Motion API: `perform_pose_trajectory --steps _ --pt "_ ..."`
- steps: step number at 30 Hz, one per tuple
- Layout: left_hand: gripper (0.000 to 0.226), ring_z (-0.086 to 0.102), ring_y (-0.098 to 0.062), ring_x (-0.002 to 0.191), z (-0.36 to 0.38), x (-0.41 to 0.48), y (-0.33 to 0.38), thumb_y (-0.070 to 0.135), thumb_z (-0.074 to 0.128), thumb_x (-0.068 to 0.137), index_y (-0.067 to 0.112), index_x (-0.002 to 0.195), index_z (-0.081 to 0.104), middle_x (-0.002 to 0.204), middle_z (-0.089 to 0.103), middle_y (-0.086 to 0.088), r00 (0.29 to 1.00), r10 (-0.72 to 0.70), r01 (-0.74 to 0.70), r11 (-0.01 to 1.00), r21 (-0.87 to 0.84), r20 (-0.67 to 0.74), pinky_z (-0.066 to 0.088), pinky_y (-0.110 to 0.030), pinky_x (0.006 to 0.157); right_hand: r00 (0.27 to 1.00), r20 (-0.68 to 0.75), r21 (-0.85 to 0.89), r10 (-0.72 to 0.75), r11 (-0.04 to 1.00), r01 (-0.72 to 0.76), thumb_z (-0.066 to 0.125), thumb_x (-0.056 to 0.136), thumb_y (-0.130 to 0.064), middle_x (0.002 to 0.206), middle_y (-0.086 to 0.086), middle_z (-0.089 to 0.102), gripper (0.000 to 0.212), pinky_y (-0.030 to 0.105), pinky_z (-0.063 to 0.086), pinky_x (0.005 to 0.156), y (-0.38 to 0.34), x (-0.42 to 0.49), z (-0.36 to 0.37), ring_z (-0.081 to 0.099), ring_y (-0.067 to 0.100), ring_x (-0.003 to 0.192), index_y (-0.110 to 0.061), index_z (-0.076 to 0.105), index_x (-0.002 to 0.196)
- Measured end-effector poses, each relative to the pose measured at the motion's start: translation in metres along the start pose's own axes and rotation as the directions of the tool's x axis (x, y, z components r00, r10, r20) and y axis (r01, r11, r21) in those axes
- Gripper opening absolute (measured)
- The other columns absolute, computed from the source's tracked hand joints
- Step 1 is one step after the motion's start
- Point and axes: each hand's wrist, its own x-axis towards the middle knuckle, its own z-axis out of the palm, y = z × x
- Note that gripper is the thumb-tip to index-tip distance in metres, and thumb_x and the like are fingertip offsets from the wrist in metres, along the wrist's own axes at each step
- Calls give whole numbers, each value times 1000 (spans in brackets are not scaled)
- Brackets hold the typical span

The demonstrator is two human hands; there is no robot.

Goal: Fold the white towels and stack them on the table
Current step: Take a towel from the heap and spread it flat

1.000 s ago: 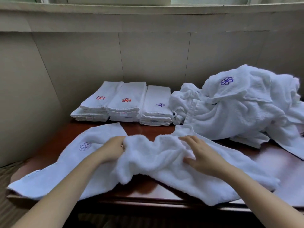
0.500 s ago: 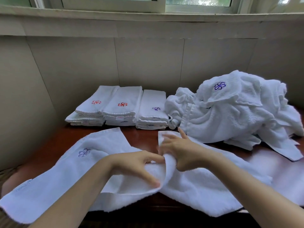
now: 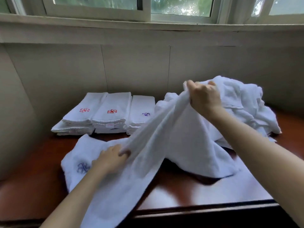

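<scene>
Fingers (image 3: 191, 85) of left hand (image 3: 110, 159) and right hand (image 3: 204, 97) pinch the fluffy, rumpled white towel (image 3: 172, 137).

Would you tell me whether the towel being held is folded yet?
Not folded: the towel is stretched loose between the raised right hand and the left hand.

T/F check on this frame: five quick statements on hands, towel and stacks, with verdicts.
1. The left hand and the right hand both grip the same towel. True.
2. The right hand is lower than the left. False: it is higher.
3. Three folded stacks sit side by side. True.
4. Every stack's top emblem is red. False: the rightmost stack bears a purple one.
5. The unfolded pile lies left of the stacks. False: it lies to their right.
</scene>
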Motion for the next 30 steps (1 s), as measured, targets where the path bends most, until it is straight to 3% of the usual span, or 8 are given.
perform_pose_trajectory --steps 4,7,9,10,16,19,24,30 --pt "81 15 -27 144 6 -1 -14 76 27 81 32 149 15 160 5 2 995 -97 98 993 61 -12 17 -63 109 960 274 -64 -58 995 79 51 76 0 84 12 63 14 31 32 62 -7 -15 -32 61 32 70 -9 59 84" --pt "74 -1 -23 147 4 -5 -12 71 24 90 32 151 7 160 -14 4 996 -81 72 983 169 44 9 -65 110 434 901 -98 -6 971 216 63 84 -25 98 -2 60 11 29 43 70 -3 -59 -40 56 21 89 -19 60 93" --pt "66 1 -25 147 0 -15 -3 61 26 95 28 151 13 160 -10 -2 998 -54 46 951 307 18 9 -60 112 26 1000 -10 5 977 212 70 82 -36 104 -3 58 39 25 45 82 4 -90 -35 56 17 96 -22 57 116" --pt "62 6 -26 146 -1 -24 4 57 30 96 26 148 20 160 -1 -5 999 -37 47 928 370 -36 14 -57 112 -45 999 16 -9 988 152 68 83 -37 115 -2 59 50 25 45 87 8 -102 -31 57 17 102 -24 51 128" --pt "64 32 -28 125 23 -87 21 66 48 79 27 128 36 132 31 -2 997 3 -21 970 241 74 41 -41 96 602 797 170 -52 975 -142 38 99 -28 120 3 59 26 29 37 64 -1 -142 11 50 20 87 -19 52 119" --pt "52 34 -25 117 12 -91 7 44 52 77 37 127 38 115 31 3 994 1 -22 980 196 109 41 -38 96 647 760 163 -61 982 -100 37 98 -43 140 -4 44 30 33 45 75 -16 -165 22 51 22 107 -21 52 112" --pt "57 46 -28 121 -30 -61 -56 10 46 83 27 137 37 143 33 -7 968 -226 162 893 420 107 44 -34 96 440 898 5 -17 1000 28 31 99 -48 133 -3 50 42 33 41 73 -26 -159 7 53 22 116 -24 52 127" --pt "26 53 -19 97 -56 -44 -76 20 50 87 23 111 58 90 53 9 897 -436 419 780 465 -76 43 -30 73 730 659 254 -183 967 13 37 99 -36 109 2 60 23 30 40 69 -61 -162 2 57 25 105 -20 54 97"
